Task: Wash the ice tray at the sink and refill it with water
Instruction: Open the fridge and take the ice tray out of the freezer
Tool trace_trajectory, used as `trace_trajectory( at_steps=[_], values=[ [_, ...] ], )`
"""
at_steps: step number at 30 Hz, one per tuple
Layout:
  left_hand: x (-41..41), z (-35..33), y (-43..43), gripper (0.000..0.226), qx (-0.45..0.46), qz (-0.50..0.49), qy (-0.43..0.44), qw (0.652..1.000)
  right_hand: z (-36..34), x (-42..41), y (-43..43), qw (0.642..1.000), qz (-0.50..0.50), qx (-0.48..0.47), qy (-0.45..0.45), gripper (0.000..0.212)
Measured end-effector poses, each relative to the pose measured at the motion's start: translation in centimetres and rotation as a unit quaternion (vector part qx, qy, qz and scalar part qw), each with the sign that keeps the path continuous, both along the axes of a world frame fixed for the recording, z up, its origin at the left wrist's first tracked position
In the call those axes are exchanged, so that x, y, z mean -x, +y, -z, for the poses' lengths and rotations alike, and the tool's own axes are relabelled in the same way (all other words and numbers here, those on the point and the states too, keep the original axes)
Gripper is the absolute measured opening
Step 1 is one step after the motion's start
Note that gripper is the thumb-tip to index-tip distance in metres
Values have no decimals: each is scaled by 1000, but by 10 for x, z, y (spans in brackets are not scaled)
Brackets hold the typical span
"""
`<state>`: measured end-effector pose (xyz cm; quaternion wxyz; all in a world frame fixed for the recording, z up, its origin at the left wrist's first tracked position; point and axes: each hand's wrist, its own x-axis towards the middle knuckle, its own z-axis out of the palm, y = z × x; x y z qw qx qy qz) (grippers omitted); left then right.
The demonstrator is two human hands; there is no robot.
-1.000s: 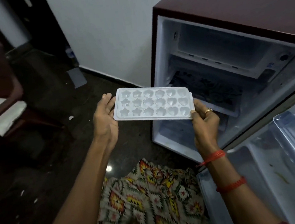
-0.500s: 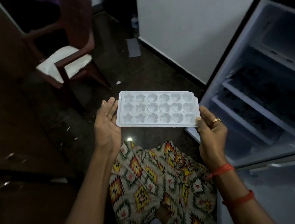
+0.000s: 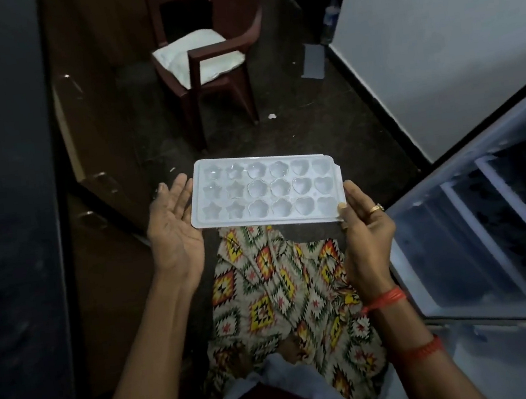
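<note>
Carrying step: your right hand [image 3: 368, 229] pinches the ice tray [image 3: 267, 192], flat left hand [image 3: 172, 230] props it; next, likely walk it level to the sink.

— What is the ice tray [image 3: 265, 192] made of?
— White plastic, smooth to my fingers, and the moulds are glossy.
— And what you have on?
— My dress [image 3: 283, 296] is matt printed cloth. My ring [image 3: 376, 208] is shiny gold-coloured metal, and there is red thread [image 3: 387, 298] at my wrist.
— Around you?
— The chair [image 3: 223, 45] is smooth brown plastic with a soft white cloth cushion [image 3: 201, 59]. The floor [image 3: 295, 122] is dark speckled stone, the wall [image 3: 433, 29] matt paint, and the cupboard [image 3: 96, 120] brown wood with bright metal handles [image 3: 100, 177].
</note>
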<state>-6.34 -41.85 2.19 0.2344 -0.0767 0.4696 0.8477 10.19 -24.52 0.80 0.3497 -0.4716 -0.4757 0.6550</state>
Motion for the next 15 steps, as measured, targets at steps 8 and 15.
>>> trace_trajectory(
  at_steps=[8, 15],
  values=[
    [-3, -3, -86, 56, 4, -84, 4, 996, 0, 30, -63, 997, -69, 20, 15, 35],
    [-11, -6, -153, 61, 10, -187, 6, 982, -1, 67, -111, 986, -164, 25, 10, 36]
  ],
)
